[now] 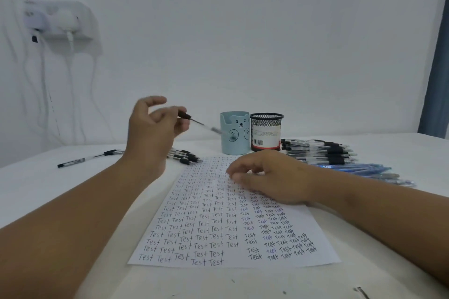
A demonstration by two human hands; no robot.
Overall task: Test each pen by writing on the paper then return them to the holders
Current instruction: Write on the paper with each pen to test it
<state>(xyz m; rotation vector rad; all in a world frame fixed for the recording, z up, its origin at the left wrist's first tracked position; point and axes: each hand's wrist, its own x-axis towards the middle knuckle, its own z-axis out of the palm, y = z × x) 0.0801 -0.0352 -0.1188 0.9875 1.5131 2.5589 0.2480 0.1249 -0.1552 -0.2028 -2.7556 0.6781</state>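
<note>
- Head view, nearest part first: the paper (233, 216) lies in the middle of the tabletop (48, 196), running from the near edge toward the far one, and is almost filled with rows of "Test". Little blank space is left, so a fresh mark may land on old writing and be hard to judge.
- The right hand (269, 177) rests on the far half of the sheet with fingers loosely curled, gripping nothing. If it lifts, the sheet could slide under a writing stroke.
- The left hand (153, 128) is raised above the far left corner of the paper, pinching the dark end of a pen (206, 126) between thumb and fingertips. The pen slants toward the blue bear holder (234, 133), its far end blurred.
- The pinch is light and at one end only; the pen could swing, miss the rim and drop, or knock the holder against the black mesh holder (266, 131) just beside it.
- Loose black pens (318, 150) and blue pens (359, 170) lie heaped toward the right edge, a few more pens (184, 155) toward the left; tested and untested ones could get mixed.
</note>
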